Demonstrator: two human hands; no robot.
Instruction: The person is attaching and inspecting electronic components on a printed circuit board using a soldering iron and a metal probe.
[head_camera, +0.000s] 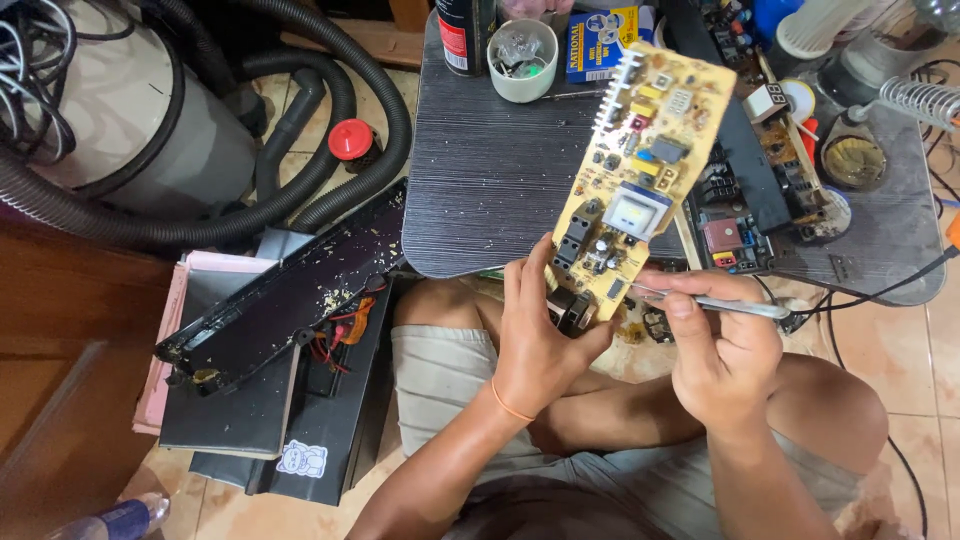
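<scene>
While I sit on the tiled floor, my left hand (535, 335) has its grip clamped on the lower end of a long yellow circuit board (632, 180) studded with black relays, a white-framed transformer and a white comb-shaped heat sink; the board slants up toward the upper right of the frame, over the edge of the dark wood-grain worktop (490, 170). My right hand (722, 350) is closed around slim metal tweezers (715, 303), whose tips point left and meet the board's lower right edge. At the top centre of the frame a pale round cup (522, 62) of small parts stands on the worktop beside a blue and yellow box (600, 45). More circuit boards (745, 215) lie to the right of the held one. At centre left a long black casing (290, 290) speckled with crumbs rests on dark flat panels, and a grey vacuum cleaner (150, 120) with a ribbed black hose (375, 100) fills the upper left.
</scene>
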